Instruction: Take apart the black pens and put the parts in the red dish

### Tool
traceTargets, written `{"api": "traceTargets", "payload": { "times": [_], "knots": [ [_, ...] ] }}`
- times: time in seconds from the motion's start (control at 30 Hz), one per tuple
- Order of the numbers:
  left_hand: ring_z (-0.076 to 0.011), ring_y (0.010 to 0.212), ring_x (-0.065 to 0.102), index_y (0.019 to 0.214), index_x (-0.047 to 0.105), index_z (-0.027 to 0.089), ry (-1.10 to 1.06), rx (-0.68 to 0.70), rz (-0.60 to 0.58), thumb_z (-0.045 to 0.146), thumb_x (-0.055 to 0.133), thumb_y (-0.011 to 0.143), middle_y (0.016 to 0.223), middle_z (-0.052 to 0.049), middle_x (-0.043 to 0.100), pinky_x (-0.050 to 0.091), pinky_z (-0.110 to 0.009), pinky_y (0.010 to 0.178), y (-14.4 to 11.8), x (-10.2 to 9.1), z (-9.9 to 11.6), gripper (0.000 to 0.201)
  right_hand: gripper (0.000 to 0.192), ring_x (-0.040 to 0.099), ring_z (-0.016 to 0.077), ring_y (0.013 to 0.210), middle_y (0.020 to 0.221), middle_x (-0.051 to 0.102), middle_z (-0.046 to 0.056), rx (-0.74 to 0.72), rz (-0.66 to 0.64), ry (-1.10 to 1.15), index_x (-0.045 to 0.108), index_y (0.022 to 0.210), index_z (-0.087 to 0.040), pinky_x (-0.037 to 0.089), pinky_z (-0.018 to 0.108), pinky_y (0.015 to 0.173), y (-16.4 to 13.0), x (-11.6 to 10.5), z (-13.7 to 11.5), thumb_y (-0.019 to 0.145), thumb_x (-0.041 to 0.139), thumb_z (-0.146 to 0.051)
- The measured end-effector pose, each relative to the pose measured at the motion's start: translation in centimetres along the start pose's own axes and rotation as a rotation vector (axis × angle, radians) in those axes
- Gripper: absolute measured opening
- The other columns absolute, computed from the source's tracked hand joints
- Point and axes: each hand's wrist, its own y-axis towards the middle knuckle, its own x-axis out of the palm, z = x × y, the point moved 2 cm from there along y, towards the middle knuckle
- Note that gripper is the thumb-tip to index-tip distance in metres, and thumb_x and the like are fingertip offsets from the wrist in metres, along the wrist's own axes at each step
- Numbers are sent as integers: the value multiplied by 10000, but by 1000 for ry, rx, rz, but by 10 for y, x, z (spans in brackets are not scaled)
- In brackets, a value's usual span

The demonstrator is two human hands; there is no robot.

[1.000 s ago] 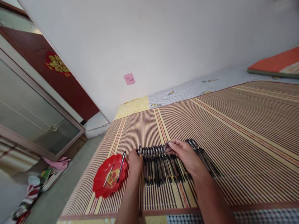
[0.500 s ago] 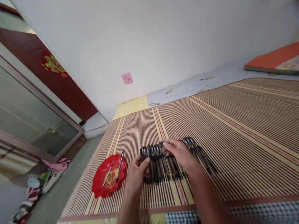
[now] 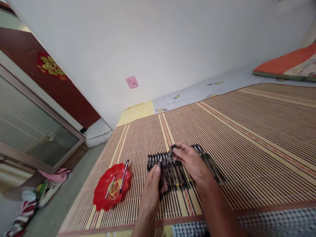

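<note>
Above a row of black pens [image 3: 176, 176] laid side by side, my left hand [image 3: 151, 186] is closed around a dark pen barrel [image 3: 161, 169] whose pale tip points up and away from me. Just right of it, my right hand [image 3: 190, 161] pinches a small dark piece [image 3: 172, 151], which looks like a pen cap, between thumb and fingertips. The two pieces are apart. My left hand hides the lower ends of several pens. Near my right wrist lies another small group of black pens [image 3: 212, 164].
A red scalloped plate [image 3: 98, 196] on the left holds a pen [image 3: 124, 176] and a thin white stick [image 3: 110, 186]. Everything lies on a striped bamboo mat [image 3: 209, 131] over a bed. Behind it, a white wall carries a pink note [image 3: 131, 82]. An orange cushion [image 3: 283, 62] lies far right.
My left hand has moved right along the row with the pen barrel, nearer my right hand. The dark piece in my right hand now tilts upward. The view has shifted slightly.
</note>
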Motion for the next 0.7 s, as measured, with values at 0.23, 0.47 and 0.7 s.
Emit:
{"api": "traceTargets", "payload": {
  "times": [0.23, 0.47, 0.7],
  "knots": [
    [-103, 587, 428, 993, 650, 166, 153, 24, -84, 589, 660, 820, 716, 25, 532, 354, -189, 519, -5, 5, -1, 457, 326, 577, 140, 697, 824, 673, 15, -61, 121, 34, 718, 910, -198, 476, 281, 676, 4, -2, 2, 708, 821, -431],
    [-95, 589, 418, 977, 617, 163, 157, 46, -135, 522, 627, 862, 715, 32, 499, 346, -183, 519, -6, 9, 3, 377, 241, 567, 128, 698, 805, 642, 0, -33, -113, -102, 714, 909, -202, 472, 280, 693, 0, 4, 0, 780, 756, -402],
    [-77, 562, 435, 1026, 582, 174, 58, 110, -140, 386, 723, 797, 741, 35, 524, 345, -169, 484, -8, 13, 9, 343, 241, 565, 134, 709, 761, 597, -22, 41, -217, -197, 685, 937, -202, 467, 295, 720, -4, 9, 0, 776, 744, -372]
  ]
}}
